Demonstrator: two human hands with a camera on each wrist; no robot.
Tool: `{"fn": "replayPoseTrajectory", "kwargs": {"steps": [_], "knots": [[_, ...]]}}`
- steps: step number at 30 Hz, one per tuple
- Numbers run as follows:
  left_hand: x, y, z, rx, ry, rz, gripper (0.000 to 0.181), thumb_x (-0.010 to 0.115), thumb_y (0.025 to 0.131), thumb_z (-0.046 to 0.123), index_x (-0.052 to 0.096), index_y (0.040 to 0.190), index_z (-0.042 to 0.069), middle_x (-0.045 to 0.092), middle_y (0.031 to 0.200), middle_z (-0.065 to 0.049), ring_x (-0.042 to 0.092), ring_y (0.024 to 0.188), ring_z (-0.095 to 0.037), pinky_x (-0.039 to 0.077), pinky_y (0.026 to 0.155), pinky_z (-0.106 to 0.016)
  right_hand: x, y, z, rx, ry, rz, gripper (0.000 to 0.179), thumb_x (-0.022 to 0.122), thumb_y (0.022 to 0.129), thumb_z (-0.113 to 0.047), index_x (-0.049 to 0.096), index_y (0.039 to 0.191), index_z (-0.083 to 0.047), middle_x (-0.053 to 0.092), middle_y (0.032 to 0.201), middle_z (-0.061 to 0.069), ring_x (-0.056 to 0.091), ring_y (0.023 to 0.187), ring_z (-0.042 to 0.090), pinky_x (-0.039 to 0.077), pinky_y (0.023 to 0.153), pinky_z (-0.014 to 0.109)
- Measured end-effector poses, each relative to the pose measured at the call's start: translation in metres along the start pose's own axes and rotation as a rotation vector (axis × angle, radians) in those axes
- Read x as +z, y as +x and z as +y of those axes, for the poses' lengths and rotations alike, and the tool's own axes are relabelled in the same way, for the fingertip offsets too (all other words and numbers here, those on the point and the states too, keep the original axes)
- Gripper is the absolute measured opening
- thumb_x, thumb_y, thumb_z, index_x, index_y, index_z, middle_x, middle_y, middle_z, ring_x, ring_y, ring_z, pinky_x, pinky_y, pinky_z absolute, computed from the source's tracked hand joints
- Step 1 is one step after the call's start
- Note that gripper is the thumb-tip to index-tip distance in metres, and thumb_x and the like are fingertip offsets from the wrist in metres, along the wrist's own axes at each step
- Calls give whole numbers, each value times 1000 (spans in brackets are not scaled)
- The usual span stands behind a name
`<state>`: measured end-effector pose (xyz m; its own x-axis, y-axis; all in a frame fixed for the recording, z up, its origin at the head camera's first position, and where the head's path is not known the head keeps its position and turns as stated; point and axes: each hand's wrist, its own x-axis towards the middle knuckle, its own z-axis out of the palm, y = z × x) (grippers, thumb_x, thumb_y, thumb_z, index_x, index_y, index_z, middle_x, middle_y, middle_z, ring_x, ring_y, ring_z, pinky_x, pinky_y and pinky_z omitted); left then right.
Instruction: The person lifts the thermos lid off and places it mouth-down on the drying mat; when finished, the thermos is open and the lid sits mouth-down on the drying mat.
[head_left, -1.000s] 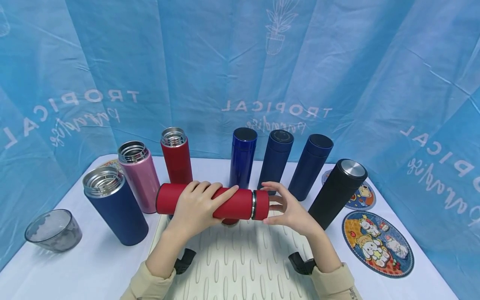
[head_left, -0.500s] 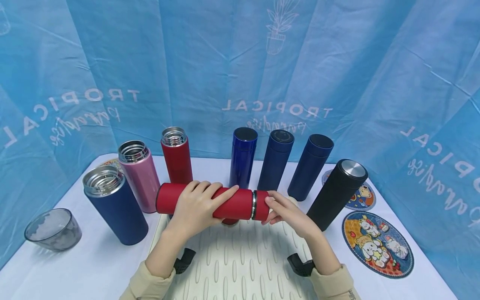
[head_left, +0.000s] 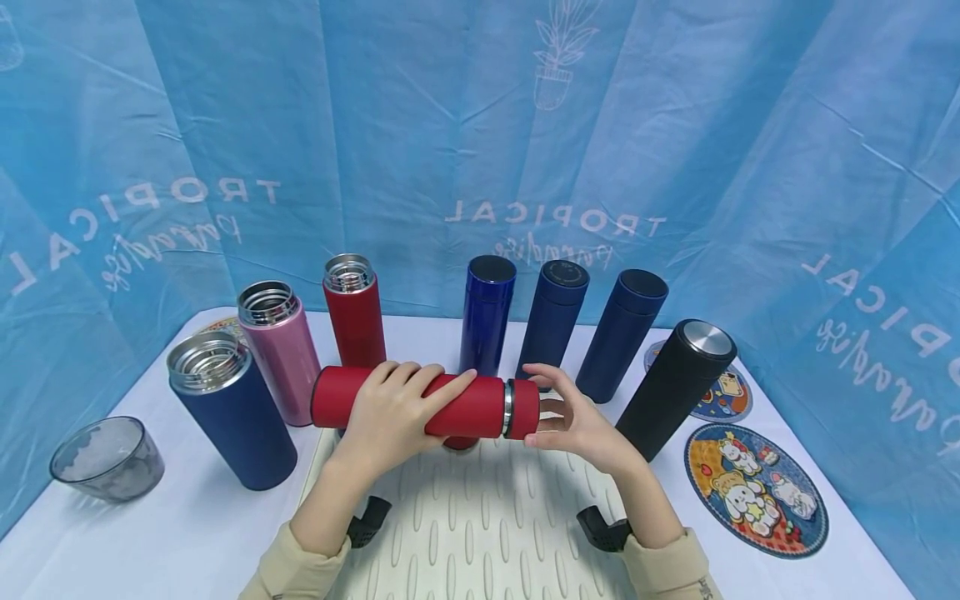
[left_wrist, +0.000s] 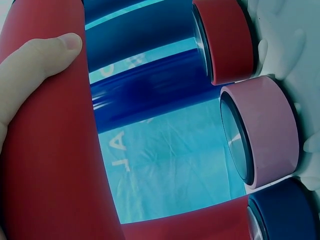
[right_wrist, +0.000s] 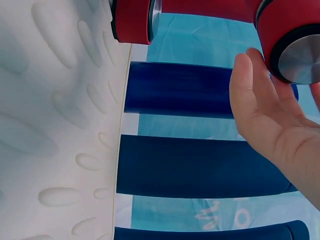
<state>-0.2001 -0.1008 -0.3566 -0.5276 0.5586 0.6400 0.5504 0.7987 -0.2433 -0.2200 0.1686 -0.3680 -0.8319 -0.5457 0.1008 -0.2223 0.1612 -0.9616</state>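
Note:
A red thermos bottle (head_left: 476, 407) lies level in the air, its red lid (head_left: 523, 410) to the right below a silver ring. My left hand (head_left: 390, 417) grips the bottle body from the near side, thumb along it; the left wrist view shows the thumb on the red surface. Around the lid end, my right hand (head_left: 581, 425) has its fingers spread, index finger above and thumb low. In the right wrist view the lid's steel end (right_wrist: 302, 60) shows, with a gap between it and the nearest fingertip. Whether any right finger touches the lid is unclear.
Open-mouthed bottles stand left: navy (head_left: 236, 421), pink (head_left: 283, 358), red (head_left: 354, 325). A glass bowl (head_left: 107, 462) is beside them. Capped blue bottles (head_left: 487, 317) and a black bottle (head_left: 671, 392) stand right. Red (left_wrist: 230, 40), pink (left_wrist: 272, 132) and navy lids (left_wrist: 290, 210) sit on a pale textured board (head_left: 480, 533).
Half a second ago my right fingers were closed over the lid; now they are spread apart around it, as one second ago. My left hand and the bottle stay put.

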Motion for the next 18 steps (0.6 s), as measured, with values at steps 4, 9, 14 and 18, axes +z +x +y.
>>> {"fn": "replayPoseTrajectory", "kwargs": {"steps": [4,9,14,18], "knots": [[-1,0,0,-5,2,-3,88,87,48,45,54,127,27,64,102,-6,61,88,-26,49,79,-43,1,0,0,-37,-10,9,85,75,73,-8,25,142,-15,29,138,14,47,116,37,49,87,45],[-1,0,0,-4,3,2,88,87,47,44,55,127,27,64,102,-6,61,87,-26,50,79,-43,2,0,-2,35,-4,26,78,68,82,-24,21,143,-25,30,140,14,47,116,37,50,84,45],[1,1,1,18,-1,11,86,87,48,45,55,126,26,65,101,-6,61,87,-26,50,78,-42,4,0,-4,187,15,22,59,38,94,-48,24,143,-18,42,131,19,60,99,30,53,79,42],[2,1,2,28,-10,17,85,87,49,45,56,125,26,65,100,-6,61,86,-26,51,77,-42,6,2,-5,237,5,8,58,34,96,-47,32,138,-6,54,117,19,65,86,25,53,76,36]]}}
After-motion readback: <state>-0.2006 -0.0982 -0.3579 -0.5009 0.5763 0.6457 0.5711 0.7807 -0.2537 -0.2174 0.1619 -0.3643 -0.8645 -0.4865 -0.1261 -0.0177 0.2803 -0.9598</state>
